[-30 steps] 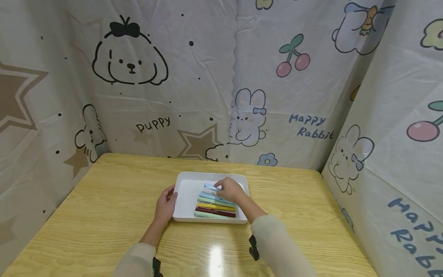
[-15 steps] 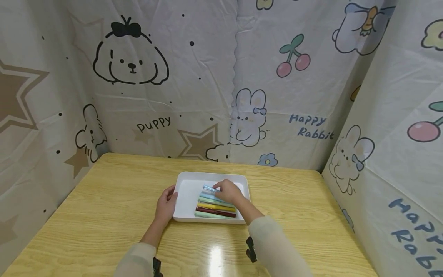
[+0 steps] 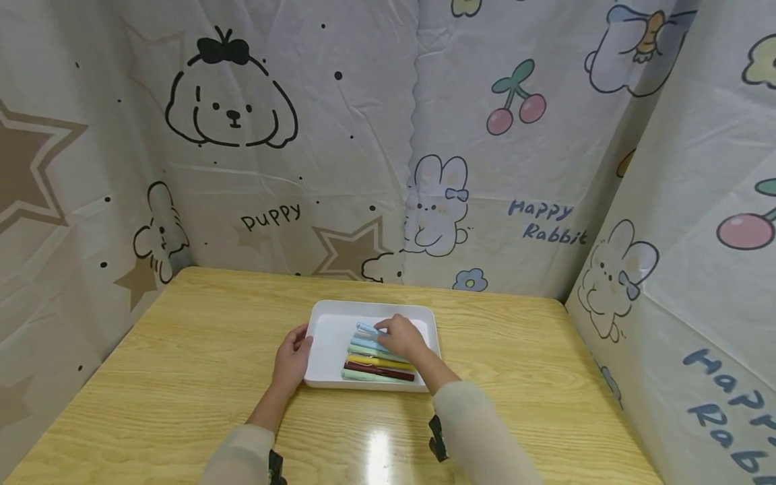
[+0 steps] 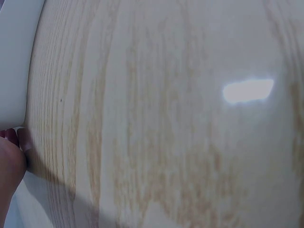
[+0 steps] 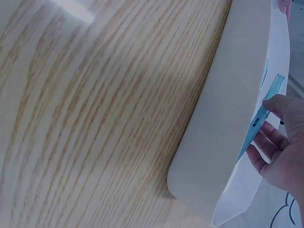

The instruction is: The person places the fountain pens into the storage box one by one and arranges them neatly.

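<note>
A shallow white tray (image 3: 326,343) sits on the table with a row of pens in its right half. My left hand (image 3: 289,360) grips the tray's left edge, thumb at the rim. Over the far end of the row, my right hand (image 3: 403,335) pinches a light blue pen (image 5: 274,89) between thumb and fingers; its far part is covered by the fingers in the head view. Nearer in the row lie a yellow pen (image 3: 388,362), a dark red pen (image 3: 388,372) and a pale green pen (image 3: 364,376), with more blue and green ones partly under the hand.
The wooden table (image 3: 212,337) extends around the tray on all sides. A printed cloth (image 3: 351,168) with cartoon animals hangs behind the table and along both sides.
The right hand has come slightly nearer with the light blue pen, and its forearm has shifted a little left. The left hand and the tray stay in place.
</note>
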Available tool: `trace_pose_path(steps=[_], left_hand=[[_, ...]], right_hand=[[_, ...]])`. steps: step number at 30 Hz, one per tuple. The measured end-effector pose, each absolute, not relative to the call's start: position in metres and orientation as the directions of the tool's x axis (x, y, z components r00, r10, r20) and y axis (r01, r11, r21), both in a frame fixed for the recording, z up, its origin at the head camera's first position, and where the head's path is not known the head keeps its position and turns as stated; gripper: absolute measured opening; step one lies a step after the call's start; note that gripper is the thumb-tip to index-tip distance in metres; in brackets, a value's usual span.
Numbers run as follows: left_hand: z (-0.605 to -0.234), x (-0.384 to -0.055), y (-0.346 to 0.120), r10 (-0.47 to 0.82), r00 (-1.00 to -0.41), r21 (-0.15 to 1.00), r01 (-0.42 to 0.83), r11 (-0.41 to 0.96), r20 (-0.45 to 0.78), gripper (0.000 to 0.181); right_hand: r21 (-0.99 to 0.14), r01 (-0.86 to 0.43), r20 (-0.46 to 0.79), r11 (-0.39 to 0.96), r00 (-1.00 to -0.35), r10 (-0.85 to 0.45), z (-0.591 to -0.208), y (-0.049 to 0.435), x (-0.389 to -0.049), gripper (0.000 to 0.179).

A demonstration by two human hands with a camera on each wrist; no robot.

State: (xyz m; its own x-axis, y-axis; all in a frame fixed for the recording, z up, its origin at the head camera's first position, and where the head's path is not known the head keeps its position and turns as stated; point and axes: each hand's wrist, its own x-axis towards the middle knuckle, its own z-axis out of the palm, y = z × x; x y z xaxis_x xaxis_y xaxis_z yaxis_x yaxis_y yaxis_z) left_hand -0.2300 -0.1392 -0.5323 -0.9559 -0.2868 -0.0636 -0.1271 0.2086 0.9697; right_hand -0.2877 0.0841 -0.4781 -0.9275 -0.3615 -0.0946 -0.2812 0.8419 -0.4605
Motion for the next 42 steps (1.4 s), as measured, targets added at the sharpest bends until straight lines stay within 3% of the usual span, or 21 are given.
trace_pose_path(steps=[19,28,42], left_hand=[[-0.535,-0.229,-0.140,-0.257,-0.965,0.977,-0.105,0.183,-0.056,0.040],[-0.534,-0.229,-0.140,-0.259,-0.964,0.976,-0.106,0.190,-0.054,0.040],[-0.534,-0.229,-0.142,-0.261,-0.964,0.976,-0.104,0.194,-0.051,0.040]], right_hand=[[-0.409,-0.251,-0.103,0.878,-0.943,-0.317,-0.488,0.078,-0.290,0.026],[-0.447,-0.240,-0.111,0.862,-0.941,-0.320,-0.493,0.076,-0.290,0.024],[-0.479,-0.221,-0.138,0.850,-0.937,-0.322,-0.488,0.076,-0.287,0.041]])
